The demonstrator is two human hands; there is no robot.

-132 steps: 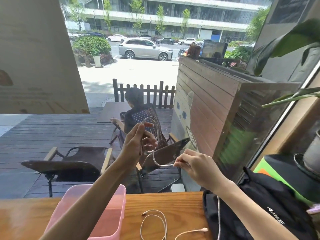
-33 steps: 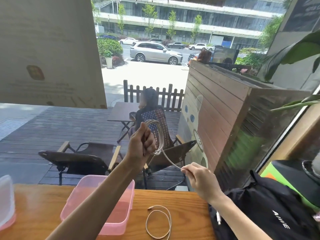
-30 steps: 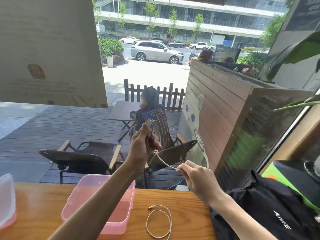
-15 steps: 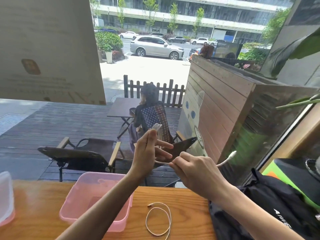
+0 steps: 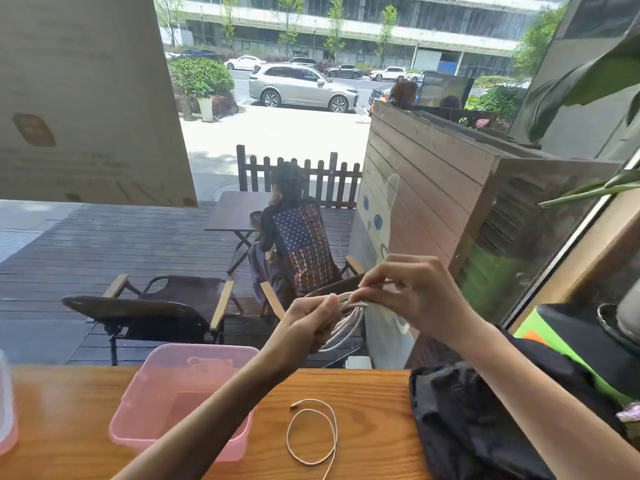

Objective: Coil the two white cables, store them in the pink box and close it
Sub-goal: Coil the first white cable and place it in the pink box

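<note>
Lying nearest us on the orange-brown wooden table, the loose white cable curls just right of the open translucent pink plastic box. Above the table's far edge, we grip the coiled white cable with our left hand, while our right hand pinches its top strands. Right of the box sits a black fabric backpack.

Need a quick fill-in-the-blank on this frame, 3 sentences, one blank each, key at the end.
1. Both hands hold a coiled white cable above the ____.
2. The second white cable lies loose on the table, right of the ____ box.
3. The box has no ____ on it.

Missing words: table; pink; lid
</note>
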